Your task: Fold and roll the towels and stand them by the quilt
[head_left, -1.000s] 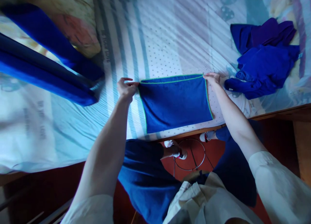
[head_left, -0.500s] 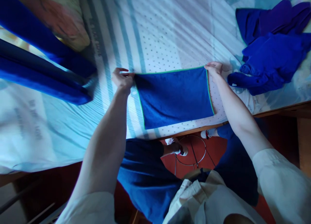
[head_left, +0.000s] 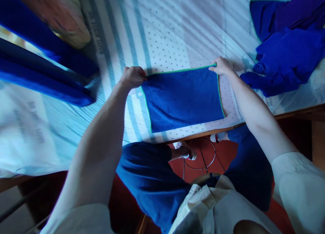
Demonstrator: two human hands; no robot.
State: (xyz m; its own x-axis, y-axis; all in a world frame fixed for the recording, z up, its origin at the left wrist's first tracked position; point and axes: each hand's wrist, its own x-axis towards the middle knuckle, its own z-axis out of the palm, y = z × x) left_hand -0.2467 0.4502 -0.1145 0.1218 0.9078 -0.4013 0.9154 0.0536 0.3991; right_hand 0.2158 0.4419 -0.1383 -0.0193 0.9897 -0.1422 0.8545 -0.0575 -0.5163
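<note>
Here you are, your left hand pinching 1 far corner of the blue cloth, your right hand gripping the other, fingers closed on the fabric. It's a soft, matte rectangle with green edging, lying near the bed's edge on the bedsheet, all stripes, dots and creases. To your right sits a crumpled pile of blue and purple fabric; to your left, long blue folds.
</note>
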